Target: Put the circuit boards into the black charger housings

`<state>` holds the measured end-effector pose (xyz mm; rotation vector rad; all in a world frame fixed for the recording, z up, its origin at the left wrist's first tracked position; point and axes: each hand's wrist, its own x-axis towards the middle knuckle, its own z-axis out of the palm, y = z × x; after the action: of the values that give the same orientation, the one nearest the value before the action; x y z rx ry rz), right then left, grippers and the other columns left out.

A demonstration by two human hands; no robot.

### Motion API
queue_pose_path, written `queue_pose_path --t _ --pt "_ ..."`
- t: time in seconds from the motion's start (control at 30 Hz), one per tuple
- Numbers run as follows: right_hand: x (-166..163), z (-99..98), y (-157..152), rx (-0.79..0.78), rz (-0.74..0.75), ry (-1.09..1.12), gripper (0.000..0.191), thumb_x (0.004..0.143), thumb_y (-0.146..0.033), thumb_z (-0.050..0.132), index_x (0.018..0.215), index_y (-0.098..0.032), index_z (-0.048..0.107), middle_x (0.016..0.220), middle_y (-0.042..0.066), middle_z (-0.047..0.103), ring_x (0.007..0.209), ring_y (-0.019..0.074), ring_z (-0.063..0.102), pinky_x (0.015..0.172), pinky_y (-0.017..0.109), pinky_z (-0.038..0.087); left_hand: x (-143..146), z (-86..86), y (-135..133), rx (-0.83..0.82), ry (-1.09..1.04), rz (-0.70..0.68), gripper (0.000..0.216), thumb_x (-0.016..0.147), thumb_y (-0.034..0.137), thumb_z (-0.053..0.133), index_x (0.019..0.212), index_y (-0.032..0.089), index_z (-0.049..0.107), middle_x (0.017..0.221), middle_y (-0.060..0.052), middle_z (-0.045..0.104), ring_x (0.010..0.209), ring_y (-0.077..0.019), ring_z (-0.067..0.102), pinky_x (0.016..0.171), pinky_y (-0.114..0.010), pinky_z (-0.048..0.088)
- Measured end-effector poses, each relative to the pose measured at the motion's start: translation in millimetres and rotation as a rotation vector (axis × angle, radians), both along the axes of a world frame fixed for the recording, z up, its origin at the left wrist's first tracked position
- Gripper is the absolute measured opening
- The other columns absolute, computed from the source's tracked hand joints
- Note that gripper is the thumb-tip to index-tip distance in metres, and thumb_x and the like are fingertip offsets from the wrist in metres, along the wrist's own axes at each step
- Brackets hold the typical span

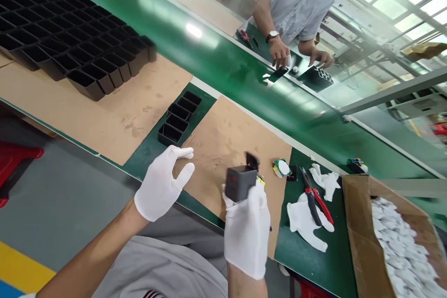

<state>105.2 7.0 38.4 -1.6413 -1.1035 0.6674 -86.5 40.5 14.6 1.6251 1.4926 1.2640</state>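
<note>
While the right hand (247, 230) is holding a dark case (240, 184) up over the near part of the cardboard sheet (209, 137), the likeliest trouble is a slip: smooth glove fabric is meeting what looks like slick plastic, and only the lower part of the case is sitting in the fingers. A dark flat piece (252, 161) is standing up behind the case, with a bit of yellow showing below it — whether these are joined to the case, I cannot tell, as that area is blurring. If they are loose, a tilt could be spilling them onto the cardboard, and a hard squeeze could be pressing on whatever is tucked there.

As for grip, the right fingers and thumb are closing around the lower sides of the case, clamping it from below. The left hand (160, 184) is hanging near the short row of black boxes (179, 112), thumb and fingers spreading apart with nothing between them; a careless sweep could be knocking that row askew. On the other side, a circuit piece (282, 167) is lying at the cardboard's edge, and pliers (316, 200) are resting partly on a loose glove (303, 221) — a sleeve or wrist could be catching them.
</note>
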Motion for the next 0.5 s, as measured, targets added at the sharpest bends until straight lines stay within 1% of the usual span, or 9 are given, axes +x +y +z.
queue_pose_path --t 0.03,0.07,0.1,0.17,0.2,0.23,0.3,0.37,0.5 --pt "0.8 7.4 -3.1 -0.037 0.014 0.094 0.046 0.109 -0.056 0.05 0.129 -0.023 0.074 0.11 0.011 0.08 0.092 0.0228 0.079 0.078 0.037 0.069 0.0 0.0 -0.4 0.002 0.004 -0.003 0.023 0.105 0.029 0.055 0.125 0.021 0.064 0.113 -0.006 0.076 0.109 -0.0226 0.075 0.1 -0.041 0.06" --pt "0.8 13.5 -6.4 -0.077 0.024 0.22 0.048 0.11 -0.059 0.048 0.131 -0.025 0.073 0.113 0.01 0.079 0.092 0.0214 0.079 0.079 0.036 0.069 0.1 0.0 -0.9 0.005 0.01 -0.005 0.022 0.106 0.029 0.055 0.124 0.021 0.065 0.113 -0.006 0.076 0.109 -0.0227 0.075 0.101 -0.041 0.06" --pt "-0.2 17.9 -9.7 -0.125 0.029 0.381 0.046 0.108 -0.061 0.051 0.129 -0.027 0.075 0.114 0.009 0.079 0.093 0.0196 0.078 0.08 0.033 0.069 0.3 -0.2 -1.5 0.01 0.018 -0.005 0.021 0.106 0.029 0.055 0.123 0.021 0.065 0.114 -0.006 0.076 0.109 -0.0228 0.075 0.101 -0.041 0.06" --pt "-4.7 21.7 -15.2 -0.205 0.001 0.75 0.038 0.103 -0.059 0.064 0.121 -0.029 0.079 0.111 0.006 0.079 0.092 0.0154 0.076 0.079 0.025 0.067 1.0 -0.9 -2.6 0.017 0.04 0.0 0.021 0.106 0.03 0.055 0.122 0.021 0.065 0.114 -0.006 0.076 0.11 -0.0234 0.075 0.102 -0.042 0.059" --pt "-7.8 21.5 -17.2 -0.222 -0.025 0.909 0.033 0.101 -0.057 0.069 0.118 -0.03 0.08 0.109 0.005 0.079 0.091 0.0138 0.075 0.079 0.022 0.066 1.4 -1.4 -3.1 0.018 0.052 0.002 0.022 0.106 0.031 0.055 0.123 0.021 0.065 0.115 -0.006 0.076 0.11 -0.0237 0.075 0.102 -0.042 0.059" --pt "-11.1 20.6 -18.5 -0.224 -0.051 1.019 0.03 0.1 -0.053 0.071 0.116 -0.031 0.081 0.108 0.004 0.079 0.09 0.0129 0.074 0.078 0.02 0.066 1.8 -1.9 -3.6 0.02 0.064 0.003 0.022 0.106 0.031 0.055 0.124 0.021 0.065 0.115 -0.006 0.076 0.11 -0.024 0.074 0.103 -0.043 0.059" --pt "-16.7 18.5 -19.5 -0.217 -0.082 1.091 0.026 0.099 -0.051 0.072 0.115 -0.032 0.081 0.103 0.003 0.078 0.088 0.0126 0.074 0.075 0.02 0.066 2.8 -2.8 -4.1 0.022 0.088 0.004 0.023 0.106 0.032 0.055 0.125 0.022 0.064 0.115 -0.006 0.075 0.111 -0.0244 0.074 0.103 -0.043 0.059" --pt "-19.5 17.5 -18.6 -0.238 -0.077 1.11 0.027 0.097 -0.054 0.074 0.113 -0.032 0.081 0.1 0.002 0.078 0.087 0.0127 0.074 0.075 0.02 0.066 3.4 -3.5 -4.1 0.024 0.109 0.004 0.023 0.107 0.033 0.054 0.125 0.023 0.064 0.116 -0.006 0.075 0.111 -0.0244 0.074 0.102 -0.043 0.059" --pt "-16.8 14.1 -15.7 -0.295 -0.057 1.054 0.032 0.097 -0.06 0.072 0.109 -0.032 0.081 0.1 0.003 0.078 0.094 0.0156 0.076 0.082 0.026 0.067 2.5 -3.9 -4.3 0.05 0.141 0.007 0.023 0.107 0.032 0.055 0.126 0.022 0.063 0.116 -0.007 0.075 0.111 -0.0247 0.074 0.101 -0.042 0.059"
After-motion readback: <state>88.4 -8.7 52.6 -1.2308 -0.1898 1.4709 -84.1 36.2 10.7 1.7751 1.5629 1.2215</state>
